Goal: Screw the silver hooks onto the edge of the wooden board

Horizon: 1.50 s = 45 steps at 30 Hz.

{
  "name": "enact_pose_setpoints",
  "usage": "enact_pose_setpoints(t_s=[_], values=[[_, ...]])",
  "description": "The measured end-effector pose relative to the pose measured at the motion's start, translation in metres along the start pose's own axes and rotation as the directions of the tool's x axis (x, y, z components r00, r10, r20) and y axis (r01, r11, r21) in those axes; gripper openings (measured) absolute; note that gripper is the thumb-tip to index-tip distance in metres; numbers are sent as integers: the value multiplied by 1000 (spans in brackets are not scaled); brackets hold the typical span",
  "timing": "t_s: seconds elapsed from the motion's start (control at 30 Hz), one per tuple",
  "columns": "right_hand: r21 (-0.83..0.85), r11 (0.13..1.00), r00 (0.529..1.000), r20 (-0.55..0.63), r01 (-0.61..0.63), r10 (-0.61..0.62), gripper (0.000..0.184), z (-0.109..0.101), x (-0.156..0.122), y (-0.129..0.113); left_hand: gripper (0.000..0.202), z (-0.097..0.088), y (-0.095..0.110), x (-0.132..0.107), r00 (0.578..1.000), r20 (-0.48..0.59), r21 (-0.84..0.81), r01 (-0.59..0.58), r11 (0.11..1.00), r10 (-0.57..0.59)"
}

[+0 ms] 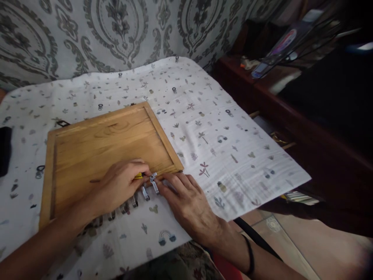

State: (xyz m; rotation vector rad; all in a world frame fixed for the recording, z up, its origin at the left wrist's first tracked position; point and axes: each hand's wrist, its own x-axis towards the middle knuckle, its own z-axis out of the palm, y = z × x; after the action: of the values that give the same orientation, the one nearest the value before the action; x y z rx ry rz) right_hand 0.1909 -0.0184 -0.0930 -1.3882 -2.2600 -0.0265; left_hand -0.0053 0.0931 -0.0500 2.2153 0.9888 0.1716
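A shallow wooden tray (96, 144) lies on a white cloth printed with small plants. A row of several small metal hooks (145, 191) runs along its near edge. My left hand (119, 184) rests on the tray's near edge, fingers closed on a small yellow object (139, 175) that is mostly hidden. My right hand (186, 202) lies beside the tray's near right corner with fingers stretched flat on the cloth, fingertips touching the metal hooks. A black band circles my right wrist.
The printed cloth (233, 155) covers a table whose right edge drops off. A dark wooden cabinet (291, 116) with clutter stands to the right. A black object (4, 149) lies at the far left edge. A patterned curtain (116, 31) hangs behind.
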Motion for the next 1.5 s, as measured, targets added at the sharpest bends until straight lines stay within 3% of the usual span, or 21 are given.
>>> enact_pose_setpoints(t_s=[0.37, 0.6, 0.8, 0.97, 1.07, 1.13, 1.2, 1.27, 1.33, 1.37, 1.43, 1.47, 1.5], values=[[-14, 999, 999, 21, 36, -35, 31, -2, -1, 2, 18, 7, 5, -7, 998, -67, 65, 23, 998, -19], [-18, 993, 993, 13, 119, -119, 35, -2, 0, 6, 19, 3, 2, -3, 999, -36, 25, 2, 1000, -1], [-46, 992, 993, 37, 118, -116, 36, -3, 1, 6, 18, 2, 1, -2, 999, -35, 42, -21, 999, 22], [-106, 986, 991, 47, 129, -125, 39, 1, -1, 7, 24, -18, 5, -9, 999, -41, 32, 14, 999, -12], [-120, 983, 990, 20, 140, -138, 41, 4, -3, 10, 26, -44, 2, -21, 987, -155, 45, 42, 998, -34], [-127, 980, 988, 21, 156, -155, 42, 6, -4, 12, 26, -64, -4, -35, 947, -318, 25, 60, 998, -49], [-150, 973, 984, 4, 176, -177, 45, 8, -5, 14, 25, -83, -12, -56, 842, -531, -37, 88, 995, -94], [-172, 966, 980, -16, 192, -198, 48, 11, -4, 18, 24, -98, -23, -82, 660, -728, -143, 116, 983, -184], [-194, 957, 974, -33, 215, -225, 48, 13, -4, 20, 26, -107, -37, -110, 467, -835, -258, 135, 957, -291], [-204, 951, 969, -38, 231, -244, 46, 14, -3, 22, 27, -110, -44, -123, 407, -860, -264, 160, 951, -307], [-224, 945, 964, -61, 239, -258, 43, 15, -3, 24, 27, -112, -60, -146, 387, -861, -236, 270, 933, -330], [-228, 941, 962, -58, 248, -268, 42, 16, -3, 26, 27, -111, -67, -156, 440, -830, -147, 422, 895, -344], [-229, 939, 959, -65, 256, -277, 43, 16, -3, 27, 25, -109, -75, -163, 470, -806, -98, 493, 865, -360]])
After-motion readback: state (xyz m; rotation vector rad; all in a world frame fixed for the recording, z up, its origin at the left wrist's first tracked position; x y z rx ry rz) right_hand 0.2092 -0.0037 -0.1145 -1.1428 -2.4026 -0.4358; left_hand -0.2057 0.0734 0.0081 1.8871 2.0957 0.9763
